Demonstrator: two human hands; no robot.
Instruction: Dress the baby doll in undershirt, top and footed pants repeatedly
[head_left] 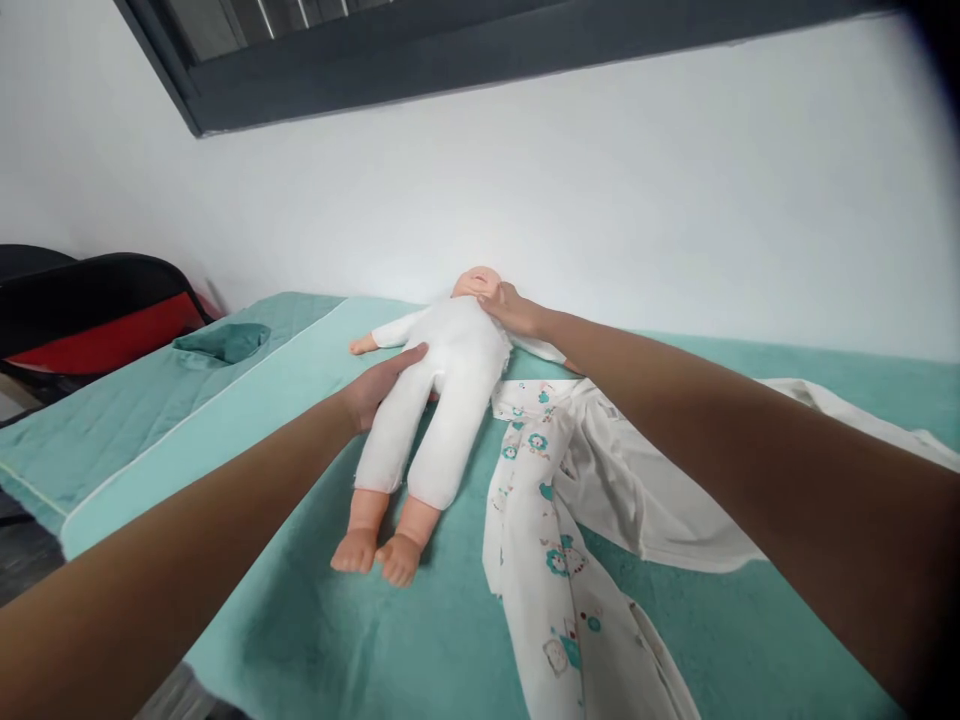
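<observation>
Left hand [381,388] grips one doll [469,345] by the hip, right hand [517,309] grips near its neck, its two feet [400,556] bare, beside white clothes [541,545] on green cloth [420,640].

Bare-armed — with left arm [202,530] angled in from near left, right arm [720,435] from near right, extended farther. Holding left hand [384,385] nearer, with thumb [409,359] on top, other fingers mostly hidden. Holding right hand [514,309] farther, to right — with digits bent, partly hidden.
</observation>
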